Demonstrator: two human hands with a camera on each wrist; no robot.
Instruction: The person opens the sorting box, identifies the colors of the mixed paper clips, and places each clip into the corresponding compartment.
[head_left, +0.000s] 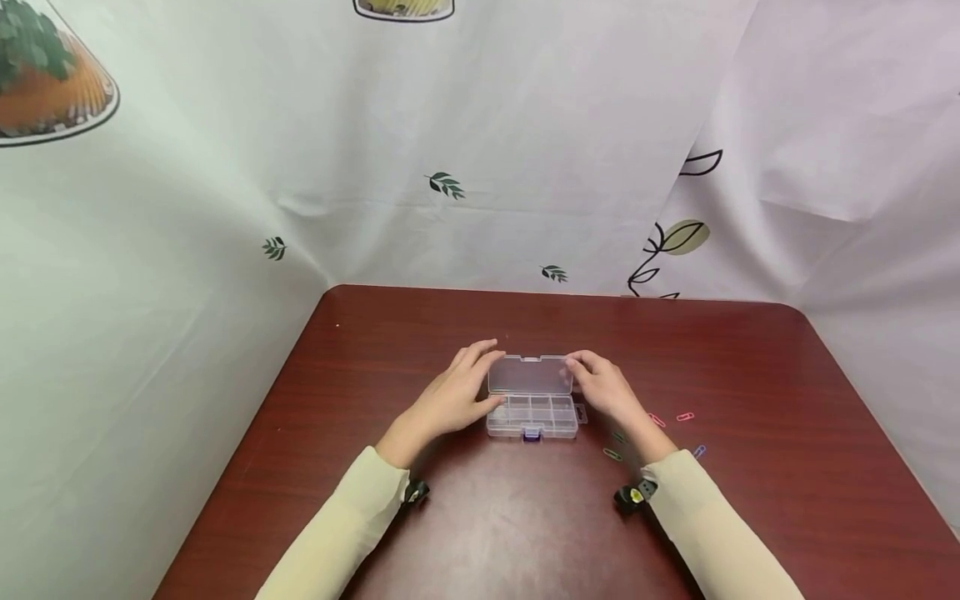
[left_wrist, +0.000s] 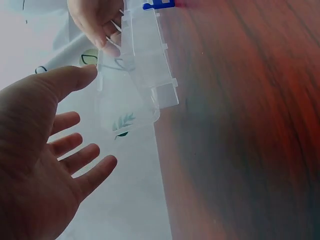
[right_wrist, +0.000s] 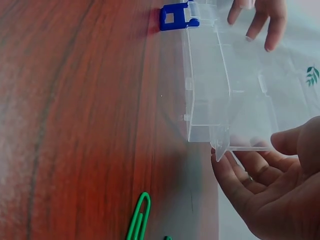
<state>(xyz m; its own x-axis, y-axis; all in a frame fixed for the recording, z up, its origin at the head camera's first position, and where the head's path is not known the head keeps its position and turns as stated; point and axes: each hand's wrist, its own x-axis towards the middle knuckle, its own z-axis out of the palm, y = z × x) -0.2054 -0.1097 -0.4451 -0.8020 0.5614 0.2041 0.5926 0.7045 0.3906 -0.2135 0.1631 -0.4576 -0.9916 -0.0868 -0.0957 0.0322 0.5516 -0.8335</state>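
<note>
A clear plastic compartment box (head_left: 540,415) sits on the table with its lid (head_left: 529,377) raised at the back. Its compartments look bare, and a blue latch (head_left: 532,436) hangs at the front. My right hand (head_left: 606,388) pinches the lid's right edge, thumb in front and fingers (right_wrist: 255,172) behind it. On the other side, my left hand (head_left: 453,396) is spread beside the box's left end. Its thumb (left_wrist: 80,80) comes right up to the lid's edge in the left wrist view, while the other fingers stand apart from it.
Several paper clips lie on the table to the right: a green paper clip (head_left: 612,454), a pink paper clip (head_left: 686,416) and a blue paper clip (head_left: 700,451) among them. A hanging tab (head_left: 581,413) juts from the box's right end. A white printed curtain (head_left: 480,225) borders the brown table (head_left: 480,533).
</note>
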